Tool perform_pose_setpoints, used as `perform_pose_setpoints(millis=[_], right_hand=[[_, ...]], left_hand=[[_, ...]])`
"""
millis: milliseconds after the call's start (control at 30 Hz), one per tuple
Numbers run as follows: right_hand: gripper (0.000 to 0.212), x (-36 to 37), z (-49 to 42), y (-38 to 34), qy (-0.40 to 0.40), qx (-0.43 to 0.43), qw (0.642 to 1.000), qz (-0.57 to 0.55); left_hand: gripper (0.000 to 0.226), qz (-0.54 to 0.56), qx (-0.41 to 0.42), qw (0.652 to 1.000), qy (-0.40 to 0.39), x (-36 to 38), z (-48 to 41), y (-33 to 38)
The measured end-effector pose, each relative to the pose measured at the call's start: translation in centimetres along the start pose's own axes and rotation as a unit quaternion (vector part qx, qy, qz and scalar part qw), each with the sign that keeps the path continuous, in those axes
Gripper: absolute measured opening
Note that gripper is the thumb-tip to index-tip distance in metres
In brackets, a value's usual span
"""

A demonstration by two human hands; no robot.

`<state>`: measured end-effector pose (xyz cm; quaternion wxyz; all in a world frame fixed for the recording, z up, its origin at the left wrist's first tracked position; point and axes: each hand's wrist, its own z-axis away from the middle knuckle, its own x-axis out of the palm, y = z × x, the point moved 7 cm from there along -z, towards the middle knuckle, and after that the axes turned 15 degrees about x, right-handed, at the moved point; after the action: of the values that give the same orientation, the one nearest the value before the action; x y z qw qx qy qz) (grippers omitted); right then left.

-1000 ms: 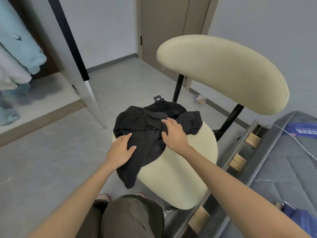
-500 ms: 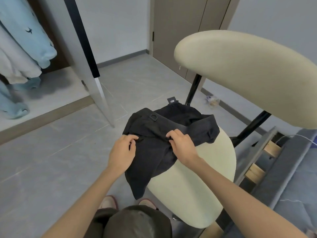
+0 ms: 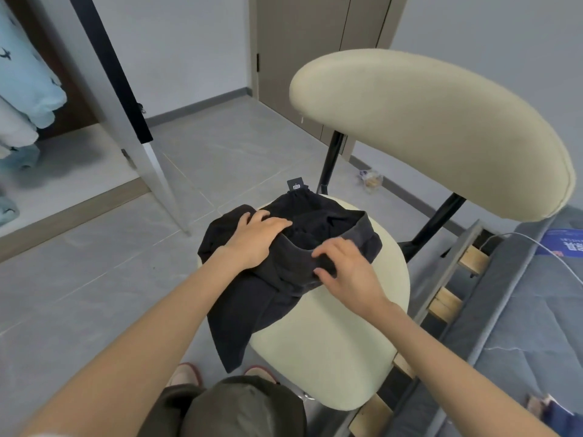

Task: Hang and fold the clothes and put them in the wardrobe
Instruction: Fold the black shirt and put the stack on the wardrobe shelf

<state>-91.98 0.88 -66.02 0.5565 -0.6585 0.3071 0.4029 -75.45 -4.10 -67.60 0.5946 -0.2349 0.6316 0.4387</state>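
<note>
Two hands work on one black garment (image 3: 252, 304), which lies bunched on the cream seat of a chair (image 3: 331, 348), one end trailing off the seat's front edge toward the floor. The left hand (image 3: 255, 238) lies flat on the cloth's left side, fingers straight and pressing down. The right hand (image 3: 350, 272) has curled fingers and thumb pinching a band-like edge, probably the waistband.

The step in hand looks like the fold's beginning: the piece is being pinned and straightened, and no neat fold shows yet. The next move likely calls for drawing the pinched edge taut against the flat hand, smoothing the bunched middle, and lifting the trailing end onto the seat before doubling it over. The rounded seat gives little flat room, so the cloth may slide. The wardrobe (image 3: 63, 165) stands open at the left with pale blue clothes (image 3: 28, 80) hanging inside.

A black hang tag (image 3: 296, 186) sticks up at the garment's far edge; its small white mark is too tiny to read. A blue sheet (image 3: 564, 247) on the bed (image 3: 520, 310) bears white characters, also illegible.
</note>
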Motion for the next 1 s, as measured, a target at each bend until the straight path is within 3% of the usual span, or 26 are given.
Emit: perform_pose_setpoints(millis=[133, 333, 533, 833, 1000], right_hand=[[0.061, 0.4, -2.6, 2.5, -0.073, 0.089, 0.991, 0.063], [0.039, 1.3, -5.2, 3.5, -0.134, 0.135, 0.921, 0.340], [0.040, -0.4, -4.8, 2.9, -0.133, 0.184, 0.915, 0.334], [0.037, -4.2, -1.9, -0.2, -0.146, 0.170, 0.882, 0.415], [0.034, -4.6, 0.0, -3.7, -0.129, 0.154, 0.892, 0.404]], left_hand=[[0.051, -0.088, -0.018, 0.990, -0.110, 0.9, -0.7, -1.0], [0.033, -0.165, -0.016, 0.986, -0.011, -1.0, 1.6, -2.6], [0.028, -0.133, -0.108, 0.983, -0.062, -2.0, 5.5, -4.1], [0.030, -0.228, -0.213, 0.946, 0.091, -9.8, 14.1, -2.7], [0.033, -0.262, -0.296, 0.909, 0.129, -14.1, 21.8, -3.4]])
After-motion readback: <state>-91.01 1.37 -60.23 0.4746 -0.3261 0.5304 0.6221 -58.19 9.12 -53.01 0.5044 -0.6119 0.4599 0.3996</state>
